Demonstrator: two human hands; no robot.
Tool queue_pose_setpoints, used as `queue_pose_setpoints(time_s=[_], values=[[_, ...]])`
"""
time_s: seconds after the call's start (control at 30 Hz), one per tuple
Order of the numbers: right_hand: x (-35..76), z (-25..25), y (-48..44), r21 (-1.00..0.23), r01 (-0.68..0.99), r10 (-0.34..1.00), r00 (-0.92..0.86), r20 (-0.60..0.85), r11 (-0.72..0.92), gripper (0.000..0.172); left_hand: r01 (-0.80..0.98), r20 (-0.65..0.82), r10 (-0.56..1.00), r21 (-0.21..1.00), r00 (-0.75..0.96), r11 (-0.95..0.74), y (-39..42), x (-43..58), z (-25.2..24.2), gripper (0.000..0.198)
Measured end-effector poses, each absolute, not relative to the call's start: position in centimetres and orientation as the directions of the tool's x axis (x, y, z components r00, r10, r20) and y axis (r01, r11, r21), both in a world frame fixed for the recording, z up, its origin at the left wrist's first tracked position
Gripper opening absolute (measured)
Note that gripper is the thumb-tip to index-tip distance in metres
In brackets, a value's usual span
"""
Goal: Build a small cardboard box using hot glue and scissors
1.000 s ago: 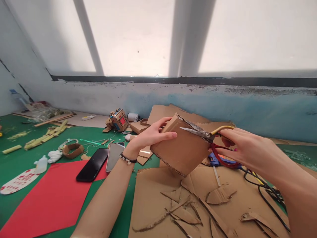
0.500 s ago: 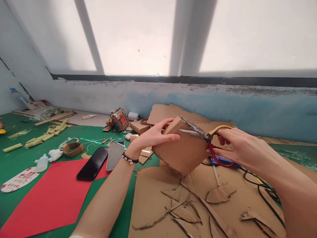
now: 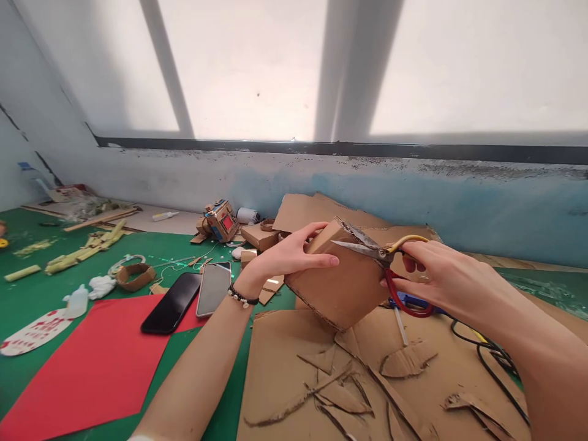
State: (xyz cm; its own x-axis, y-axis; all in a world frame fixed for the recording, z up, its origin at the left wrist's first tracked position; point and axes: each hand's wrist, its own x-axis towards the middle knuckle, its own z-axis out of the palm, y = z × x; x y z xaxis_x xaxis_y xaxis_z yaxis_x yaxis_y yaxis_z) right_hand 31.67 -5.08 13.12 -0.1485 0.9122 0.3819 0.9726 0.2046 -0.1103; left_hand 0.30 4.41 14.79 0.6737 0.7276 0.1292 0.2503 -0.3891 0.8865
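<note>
My left hand (image 3: 301, 252) grips a small cardboard box (image 3: 342, 291) by its upper left part, thumb flat on the near face. The box is tilted in the air above a cardboard sheet (image 3: 271, 355). In my right hand (image 3: 434, 269) is a pair of scissors (image 3: 383, 252) with one yellow and one red handle. Their blades are spread at the box's upper edge, one across the near face and the other along the rim. Cardboard scraps (image 3: 342, 395) lie on the sheet below.
Left on the green table are two phones (image 3: 172, 303), red paper (image 3: 101, 367), a cardboard ring (image 3: 135, 277) and a small bottle (image 3: 77, 301). Behind stand a cardboard model (image 3: 220, 220) and leaning cardboard (image 3: 321, 211). A blue tool (image 3: 413, 301) with a black cable (image 3: 489, 361) lies right.
The box and both hands have shifted very slightly down and right. The scissors remain spread at the box's upper edge, tipped a little differently.
</note>
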Motion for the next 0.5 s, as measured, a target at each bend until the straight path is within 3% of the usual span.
queue_pose_setpoints(time_s=[0.23,0.5], values=[[31.02,13.99,-5.64,-0.036,0.988,0.914,-0.123,0.387,0.148,0.036,0.243,0.132,0.749,0.898,0.649,-0.368,4.26,0.3,14.72,0.089],[31.13,13.75,-5.4,-0.096,0.982,0.933,-0.12,0.339,0.161,0.038,0.264,0.11,0.742,0.892,0.661,-0.367,4.07,0.71,14.78,0.097]])
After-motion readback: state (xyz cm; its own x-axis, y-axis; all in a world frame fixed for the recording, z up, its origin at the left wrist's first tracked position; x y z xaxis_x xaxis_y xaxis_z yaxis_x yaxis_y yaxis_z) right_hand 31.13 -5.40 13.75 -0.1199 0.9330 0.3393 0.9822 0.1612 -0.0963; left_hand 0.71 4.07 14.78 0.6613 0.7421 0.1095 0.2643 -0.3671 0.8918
